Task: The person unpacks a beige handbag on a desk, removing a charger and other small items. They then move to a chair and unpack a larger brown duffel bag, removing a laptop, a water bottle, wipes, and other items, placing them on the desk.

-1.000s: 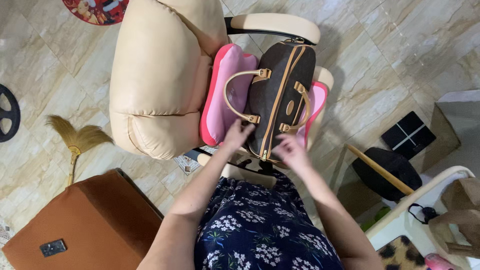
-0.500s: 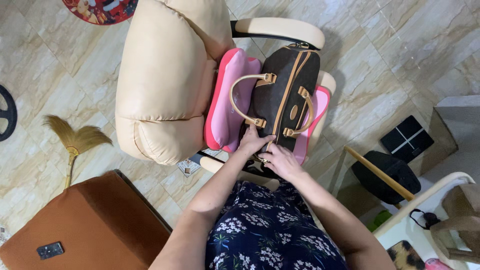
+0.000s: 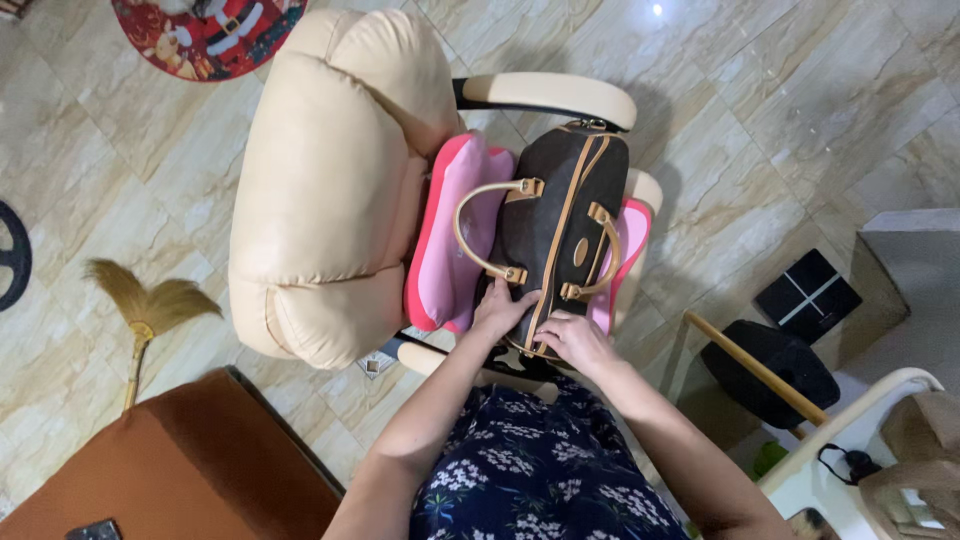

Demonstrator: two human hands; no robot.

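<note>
A dark brown handbag (image 3: 560, 215) with tan trim and two tan handles lies on a pink cushion (image 3: 450, 240) on the seat of a cream padded chair (image 3: 330, 190). My left hand (image 3: 503, 307) rests on the near end of the bag, left of the zip line, fingers closed against it. My right hand (image 3: 570, 338) presses on the same end to the right of the zip, fingers curled at the bag's edge. Whether it pinches the zip pull is hidden.
A straw broom (image 3: 150, 305) lies on the marble floor at left. A brown stool (image 3: 170, 470) with a dark phone stands lower left. A round red mat (image 3: 205, 30) is at top left. Black objects (image 3: 770, 360), a wooden stick and a white chair frame are at right.
Both hands came from hovering above the bag down onto its near end. My right hand has shifted slightly right along the edge. The view has tilted a little.
</note>
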